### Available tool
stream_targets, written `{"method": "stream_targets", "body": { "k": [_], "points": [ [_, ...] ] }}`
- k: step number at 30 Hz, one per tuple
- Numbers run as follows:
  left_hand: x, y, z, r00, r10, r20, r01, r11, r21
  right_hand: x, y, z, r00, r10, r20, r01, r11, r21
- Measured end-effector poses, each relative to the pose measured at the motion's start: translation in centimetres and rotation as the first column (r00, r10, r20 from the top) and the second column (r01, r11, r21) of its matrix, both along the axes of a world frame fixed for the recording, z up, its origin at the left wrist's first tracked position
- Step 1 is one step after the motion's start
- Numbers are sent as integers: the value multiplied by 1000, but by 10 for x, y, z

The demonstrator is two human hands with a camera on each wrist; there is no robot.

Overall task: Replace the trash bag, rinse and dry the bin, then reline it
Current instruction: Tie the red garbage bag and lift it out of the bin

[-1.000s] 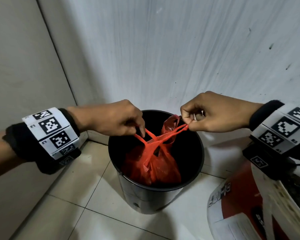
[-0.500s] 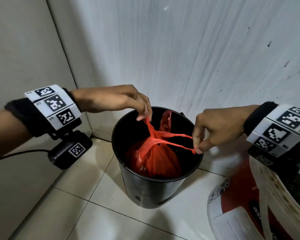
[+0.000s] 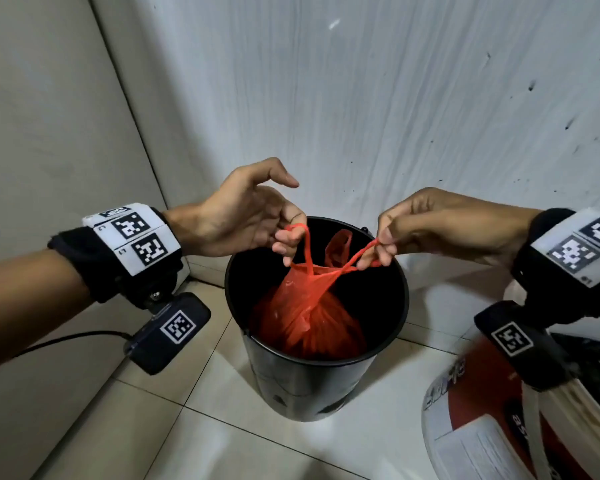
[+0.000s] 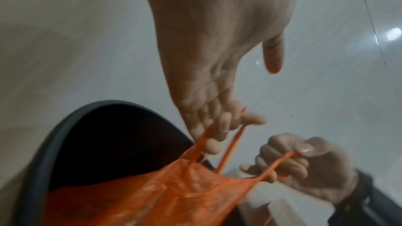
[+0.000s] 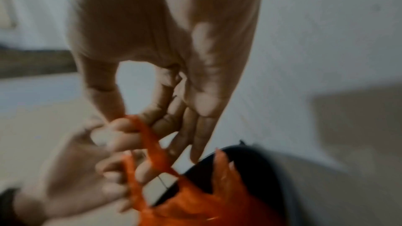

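My left hand (image 3: 246, 209) hooks one twisted handle of the full red plastic trash bag (image 3: 305, 317); my right hand (image 3: 426, 223) pinches the other, above the round black plastic bin (image 3: 312, 386) holding it.

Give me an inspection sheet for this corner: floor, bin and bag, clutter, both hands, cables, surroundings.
Surface: pale tiled floor, dark grout lines; bin stands on it.
Job's things: black bin upright; red bag full, inside the bin, handles pulled up and apart.
Clutter: red and white container at right, beside the bin; contents unclear.
Grippers: left hand has one handle looped over curled fingers; right hand pinches the other handle.
Cables: black cable runs from the left wrist camera.
Surroundings: streaked white wall behind, beige wall at left, meeting in a corner.
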State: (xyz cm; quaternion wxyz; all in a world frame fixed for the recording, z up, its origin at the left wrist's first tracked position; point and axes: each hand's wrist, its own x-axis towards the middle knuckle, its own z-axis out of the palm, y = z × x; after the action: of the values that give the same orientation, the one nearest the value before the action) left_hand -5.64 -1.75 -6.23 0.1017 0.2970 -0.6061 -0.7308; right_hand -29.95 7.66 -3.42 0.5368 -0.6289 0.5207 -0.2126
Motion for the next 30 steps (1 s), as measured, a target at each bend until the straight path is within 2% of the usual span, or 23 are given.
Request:
{"method": "stream_targets", "body": {
  "k": [3, 6, 8, 9, 14, 17, 21, 23, 26, 30],
  "points": [
    [8, -6, 3, 990, 137, 40, -142, 974, 174, 1, -10, -5, 956, -207, 206, 165, 965, 203],
    [13, -5, 1, 950, 306, 67, -310, 888, 340, -2, -16, -7, 835, -463, 297, 304, 839, 452],
    [14, 0, -2, 912, 401, 87, -405, 842, 357, -2, -17, -9, 752, -577, 319, 375, 772, 513],
    [13, 2, -4, 898, 430, 89, -434, 835, 338, -2, -17, -10, 729, -604, 323, 415, 764, 494],
    [8, 10, -15, 830, 551, 89, -553, 792, 259, 16, -19, -15, 689, -586, 426, 521, 809, 271],
    [5, 14, -16, 817, 571, 86, -573, 783, 242, 24, -20, -13, 732, -537, 419, 502, 841, 202],
    [6, 19, -16, 836, 544, 68, -542, 802, 252, 20, -21, -8, 749, -568, 342, 486, 821, 300],
    [6, 22, -18, 840, 540, 59, -535, 803, 261, 20, -19, -5, 712, -618, 333, 488, 777, 398],
    [5, 26, -23, 840, 541, 34, -529, 806, 265, 24, -14, -4, 614, -707, 350, 508, 694, 510],
    [3, 30, -30, 826, 563, 20, -551, 800, 238, 38, -11, -6, 591, -737, 327, 562, 667, 489]
  ]
}}
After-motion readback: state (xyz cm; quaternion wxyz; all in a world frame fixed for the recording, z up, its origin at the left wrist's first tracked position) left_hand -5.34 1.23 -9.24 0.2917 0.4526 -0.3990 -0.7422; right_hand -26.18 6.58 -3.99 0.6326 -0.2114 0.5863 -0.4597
